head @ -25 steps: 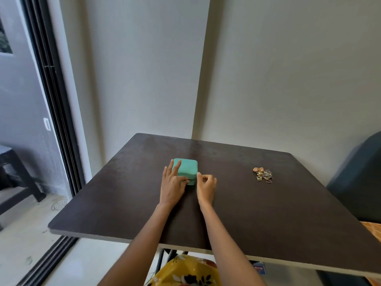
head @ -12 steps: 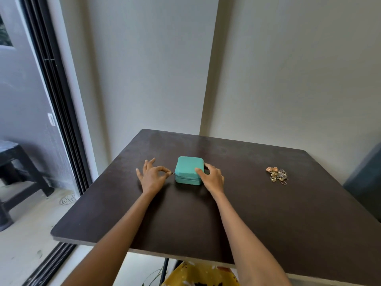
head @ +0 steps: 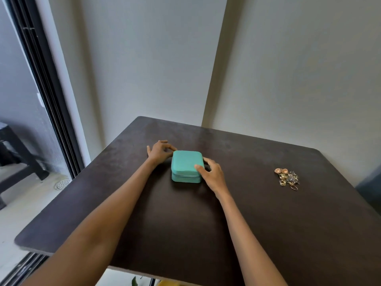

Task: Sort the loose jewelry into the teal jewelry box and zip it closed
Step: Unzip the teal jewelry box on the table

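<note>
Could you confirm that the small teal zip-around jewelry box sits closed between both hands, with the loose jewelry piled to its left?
Not quite: the head view shows the loose gold and silver jewelry piled right of the small teal zip-around jewelry box, which does sit closed between both hands.

The single pieces in the jewelry pile (head: 287, 178) are too small to be told apart. The zipper pull under the left hand (head: 159, 152) is hidden.
</note>
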Available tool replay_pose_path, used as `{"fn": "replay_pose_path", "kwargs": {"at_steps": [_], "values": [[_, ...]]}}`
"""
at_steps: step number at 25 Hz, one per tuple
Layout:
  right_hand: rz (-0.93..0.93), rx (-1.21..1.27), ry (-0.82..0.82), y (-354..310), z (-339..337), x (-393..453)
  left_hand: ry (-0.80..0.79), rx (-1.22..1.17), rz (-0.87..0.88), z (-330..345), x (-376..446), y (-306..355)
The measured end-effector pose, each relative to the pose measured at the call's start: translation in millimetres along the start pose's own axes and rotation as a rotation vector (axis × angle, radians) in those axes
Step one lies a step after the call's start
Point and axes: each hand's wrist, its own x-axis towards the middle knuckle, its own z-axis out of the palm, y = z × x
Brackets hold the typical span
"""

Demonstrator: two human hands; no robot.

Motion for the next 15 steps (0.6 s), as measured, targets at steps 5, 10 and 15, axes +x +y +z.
{"fn": "replay_pose_path", "kwargs": {"at_steps": [5,10,15], "values": [[-0.024,-0.054,0.006,-3.2,-1.3,-2.7,-0.090,-0.128,0.086,-1.2,2.1,-1.1],[0.026,0.103,-0.142,-8.1,-6.8,-11.9,-0.145,-0.718,0.076,0.0,-44.9,-2.2],[-0.040,-0.082,-0.236,-12.2,-13.1,-20.8,-0.322,-0.385,0.153,-2.2,-73.7,-4.1]]}}
